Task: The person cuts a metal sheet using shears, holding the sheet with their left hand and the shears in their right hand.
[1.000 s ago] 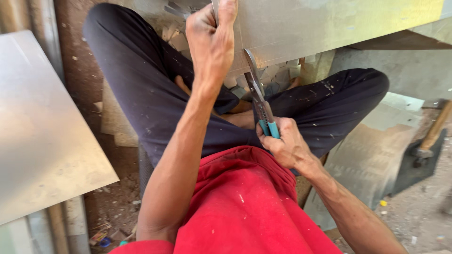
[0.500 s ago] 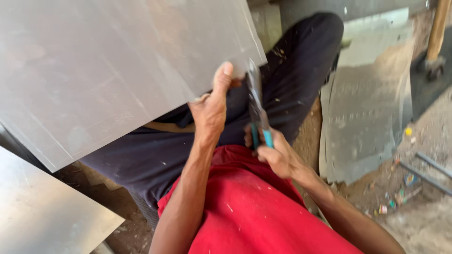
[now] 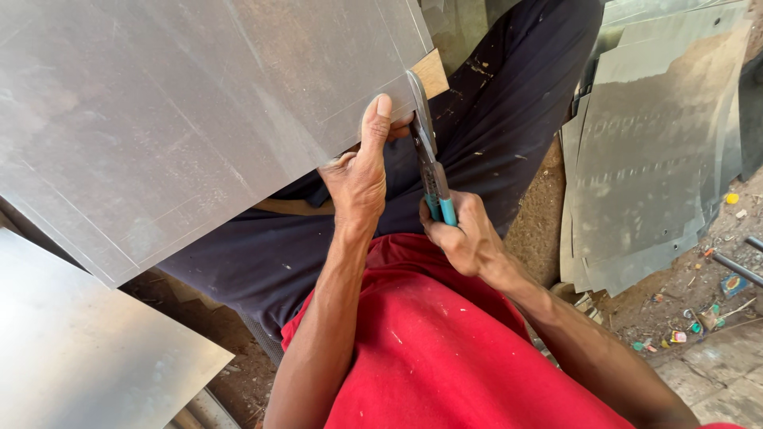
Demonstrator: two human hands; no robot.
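- Here, the left hand (image 3: 359, 176) pinched the sheet (image 3: 191, 119) at its lower edge, thumb on top.
- The right hand (image 3: 465, 234) was clenched on the snips (image 3: 429, 159), blades at that edge, just beside the thumb.

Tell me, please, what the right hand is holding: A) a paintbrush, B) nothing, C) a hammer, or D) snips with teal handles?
D: the right hand grips the teal handles of the snips, whose blades meet the edge of the metal sheet that the left hand steadies.
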